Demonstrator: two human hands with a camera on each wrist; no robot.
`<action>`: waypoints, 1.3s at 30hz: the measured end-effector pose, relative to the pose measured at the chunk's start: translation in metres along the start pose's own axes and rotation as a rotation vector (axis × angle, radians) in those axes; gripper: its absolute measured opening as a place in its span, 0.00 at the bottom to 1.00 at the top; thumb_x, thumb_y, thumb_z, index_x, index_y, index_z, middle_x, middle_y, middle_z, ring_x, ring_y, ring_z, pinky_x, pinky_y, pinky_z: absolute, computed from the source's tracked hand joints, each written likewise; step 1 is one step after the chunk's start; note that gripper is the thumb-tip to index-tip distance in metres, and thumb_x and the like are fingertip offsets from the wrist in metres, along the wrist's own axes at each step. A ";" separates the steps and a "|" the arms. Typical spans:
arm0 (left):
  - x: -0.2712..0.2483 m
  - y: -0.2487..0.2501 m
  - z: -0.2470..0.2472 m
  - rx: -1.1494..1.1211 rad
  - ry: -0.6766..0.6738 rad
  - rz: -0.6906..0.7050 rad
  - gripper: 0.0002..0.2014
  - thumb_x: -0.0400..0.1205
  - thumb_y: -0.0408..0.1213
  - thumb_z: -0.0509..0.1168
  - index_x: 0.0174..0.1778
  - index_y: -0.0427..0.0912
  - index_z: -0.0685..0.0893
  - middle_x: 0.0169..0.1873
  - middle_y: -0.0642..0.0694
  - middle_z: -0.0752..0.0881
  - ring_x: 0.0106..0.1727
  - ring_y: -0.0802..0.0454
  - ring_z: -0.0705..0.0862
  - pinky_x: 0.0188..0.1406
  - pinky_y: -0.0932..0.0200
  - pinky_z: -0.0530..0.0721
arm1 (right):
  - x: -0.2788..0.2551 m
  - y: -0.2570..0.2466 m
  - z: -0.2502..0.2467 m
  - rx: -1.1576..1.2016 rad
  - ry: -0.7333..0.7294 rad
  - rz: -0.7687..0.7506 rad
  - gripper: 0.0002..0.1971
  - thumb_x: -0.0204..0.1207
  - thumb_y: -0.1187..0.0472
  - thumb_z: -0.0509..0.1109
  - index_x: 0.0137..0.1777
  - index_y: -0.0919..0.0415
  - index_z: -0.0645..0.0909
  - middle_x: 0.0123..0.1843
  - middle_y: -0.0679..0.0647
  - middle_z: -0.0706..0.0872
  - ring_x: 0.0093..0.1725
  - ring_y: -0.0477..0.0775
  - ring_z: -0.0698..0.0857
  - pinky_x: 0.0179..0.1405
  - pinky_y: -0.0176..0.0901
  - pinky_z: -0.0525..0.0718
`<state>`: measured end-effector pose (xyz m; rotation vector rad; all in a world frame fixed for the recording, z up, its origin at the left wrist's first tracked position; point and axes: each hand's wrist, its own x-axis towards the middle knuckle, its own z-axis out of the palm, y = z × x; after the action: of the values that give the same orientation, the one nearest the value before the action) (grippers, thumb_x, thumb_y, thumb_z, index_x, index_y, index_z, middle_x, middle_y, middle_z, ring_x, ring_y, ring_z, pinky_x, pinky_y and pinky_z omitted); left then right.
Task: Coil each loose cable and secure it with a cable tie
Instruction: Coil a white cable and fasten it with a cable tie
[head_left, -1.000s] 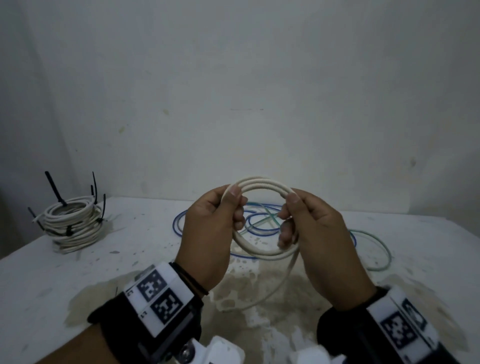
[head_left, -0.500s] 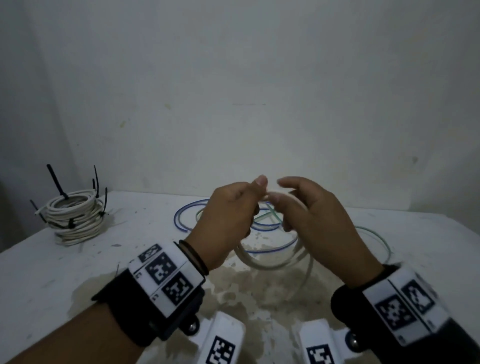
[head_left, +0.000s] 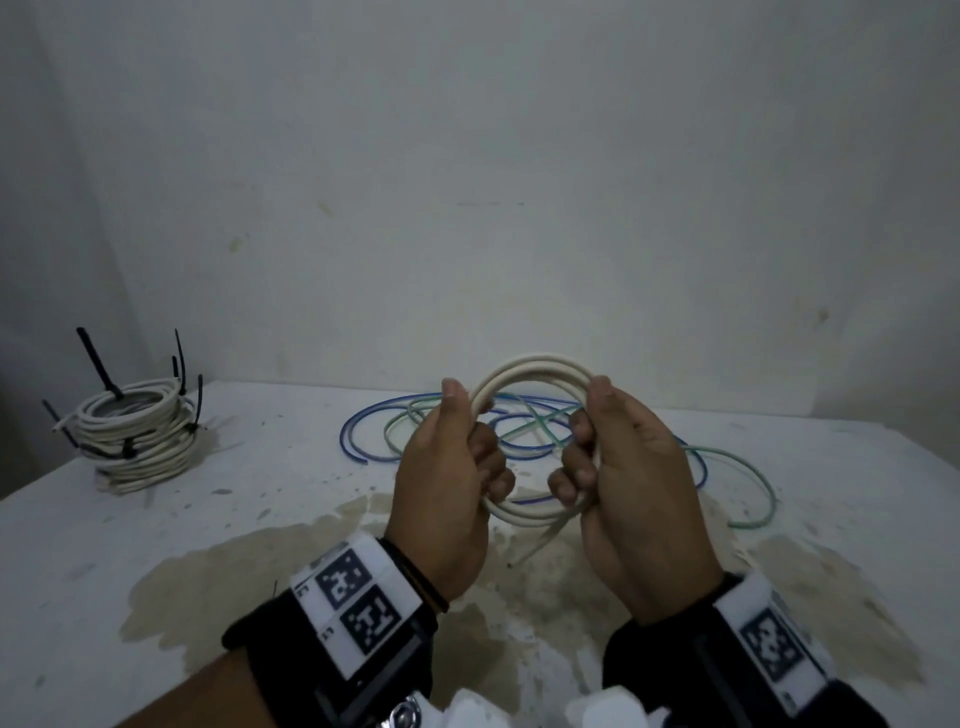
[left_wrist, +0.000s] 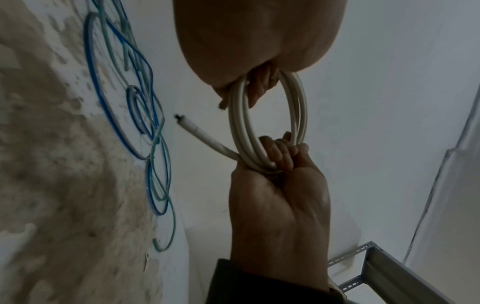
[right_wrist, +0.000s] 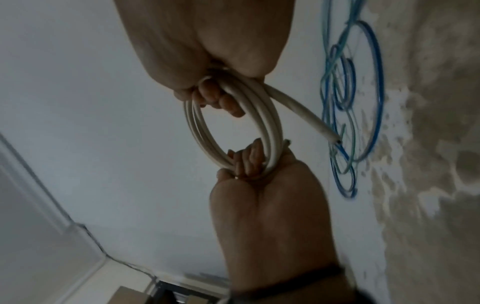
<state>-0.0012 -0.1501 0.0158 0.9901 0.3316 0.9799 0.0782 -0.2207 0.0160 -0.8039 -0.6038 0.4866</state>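
Note:
A white cable coil (head_left: 530, 365) of several turns stands upright above the table between both hands. My left hand (head_left: 451, 467) grips its left side, thumb on top and fingers curled through the ring. My right hand (head_left: 626, 467) grips the right side the same way. A short loose tail (head_left: 540, 540) hangs from the coil's bottom toward the table. In the left wrist view the coil (left_wrist: 240, 127) runs from my left hand (left_wrist: 259, 41) down to my right hand (left_wrist: 280, 185). In the right wrist view the coil (right_wrist: 272, 123) and its tail (right_wrist: 298, 107) show below my right hand (right_wrist: 207, 41).
Loose blue cable (head_left: 358, 434) and green cable (head_left: 756, 470) sprawl on the table (head_left: 78, 545) behind the hands. A stack of white coils (head_left: 137, 441) bound with black cable ties (head_left: 96, 364) sits far left. A brownish stain (head_left: 311, 571) covers the near table.
Half a second ago the coil lay low and flat between the hands. Now it is lifted upright again, and the hanging tail is shorter than one second ago.

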 end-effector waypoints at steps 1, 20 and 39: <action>-0.001 -0.001 -0.002 -0.012 -0.018 -0.041 0.17 0.88 0.50 0.50 0.45 0.39 0.72 0.21 0.50 0.60 0.20 0.56 0.59 0.20 0.61 0.63 | 0.001 0.000 -0.001 -0.030 -0.006 -0.008 0.17 0.84 0.57 0.60 0.31 0.58 0.72 0.27 0.52 0.68 0.18 0.46 0.62 0.17 0.33 0.65; 0.004 0.007 0.000 0.430 -0.099 -0.020 0.18 0.83 0.48 0.63 0.33 0.39 0.76 0.19 0.53 0.65 0.19 0.56 0.61 0.18 0.64 0.62 | 0.008 -0.008 -0.014 -0.536 -0.162 -0.070 0.12 0.81 0.55 0.66 0.38 0.53 0.87 0.28 0.51 0.80 0.23 0.50 0.73 0.23 0.43 0.75; 0.004 0.013 -0.022 0.501 -0.314 -0.316 0.24 0.82 0.55 0.58 0.35 0.37 0.84 0.25 0.41 0.79 0.26 0.44 0.79 0.36 0.52 0.81 | 0.009 -0.014 -0.025 -1.137 -0.521 -0.155 0.13 0.84 0.57 0.60 0.40 0.58 0.81 0.27 0.41 0.81 0.28 0.41 0.79 0.30 0.38 0.72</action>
<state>-0.0203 -0.1324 0.0154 1.4733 0.4645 0.4467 0.1039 -0.2366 0.0162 -1.7019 -1.4680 0.1643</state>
